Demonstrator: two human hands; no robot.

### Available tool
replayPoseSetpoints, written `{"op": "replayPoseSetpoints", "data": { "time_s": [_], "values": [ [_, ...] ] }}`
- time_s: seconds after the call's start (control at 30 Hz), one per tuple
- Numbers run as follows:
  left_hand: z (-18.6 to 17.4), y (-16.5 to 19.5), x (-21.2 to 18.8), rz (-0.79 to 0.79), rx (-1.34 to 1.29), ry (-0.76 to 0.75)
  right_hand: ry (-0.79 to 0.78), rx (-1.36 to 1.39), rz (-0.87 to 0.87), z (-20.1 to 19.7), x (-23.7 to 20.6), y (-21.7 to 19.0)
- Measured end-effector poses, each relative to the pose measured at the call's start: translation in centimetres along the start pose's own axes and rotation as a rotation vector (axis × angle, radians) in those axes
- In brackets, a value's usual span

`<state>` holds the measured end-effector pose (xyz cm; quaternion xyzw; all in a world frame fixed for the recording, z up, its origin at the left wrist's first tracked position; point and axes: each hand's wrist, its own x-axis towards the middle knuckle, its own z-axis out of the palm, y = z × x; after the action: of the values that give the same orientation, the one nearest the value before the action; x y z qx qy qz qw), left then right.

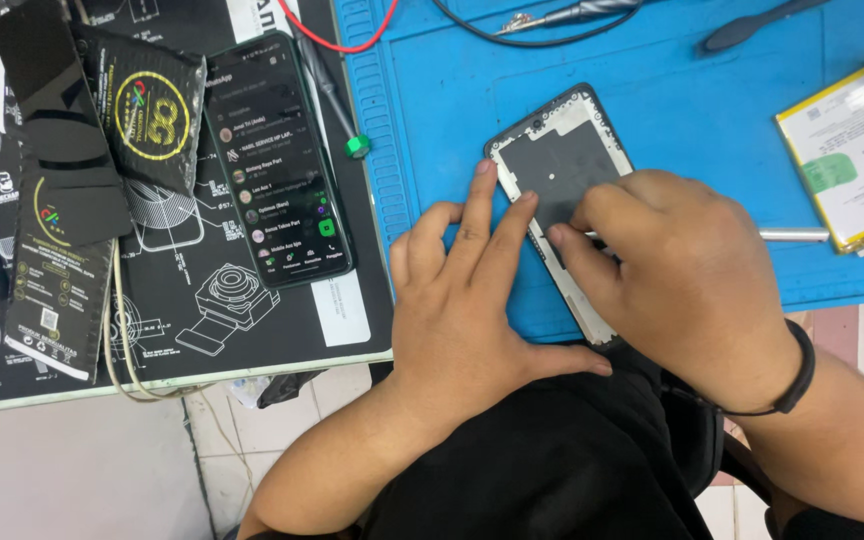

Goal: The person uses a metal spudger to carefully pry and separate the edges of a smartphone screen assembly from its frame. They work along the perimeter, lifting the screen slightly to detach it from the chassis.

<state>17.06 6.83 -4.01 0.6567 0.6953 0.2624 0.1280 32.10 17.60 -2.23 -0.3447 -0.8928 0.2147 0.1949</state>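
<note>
The left hand [472, 300] lies open, fingers flat on the phone frame [560, 165] – the right hand [677, 270] is closed around a thin metal tool [794, 235] on the blue mat [672, 110].

Your work mat [432, 110] was bright blue w/ ribbed edge. Phone frame [559, 165] was dark grey inside, white/silver rim. Battery [852, 150] was white w/ yellow border, green patch. Lit phone [277, 160] had black screen, green icons. Side mat [202, 330] was black w/ white line drawings. Black packs [147, 115] had yellow-gold circle print. Wire [347, 40] red. Your wristband [802, 375] black.
</note>
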Motion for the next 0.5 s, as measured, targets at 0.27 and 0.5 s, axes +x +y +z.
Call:
{"op": "replayPoseSetpoints", "data": {
  "time_s": [0.27, 0.5],
  "values": [
    [1.1, 0.8, 0.6, -0.019, 0.004, -0.013, 0.076, -0.052, -0.094, 0.7, -0.4, 1.6],
    [0.9, 1.4, 0.9, -0.020, 0.021, -0.025, 0.113, -0.090, -0.107, 0.8, -0.6, 1.8]
  ]
}}
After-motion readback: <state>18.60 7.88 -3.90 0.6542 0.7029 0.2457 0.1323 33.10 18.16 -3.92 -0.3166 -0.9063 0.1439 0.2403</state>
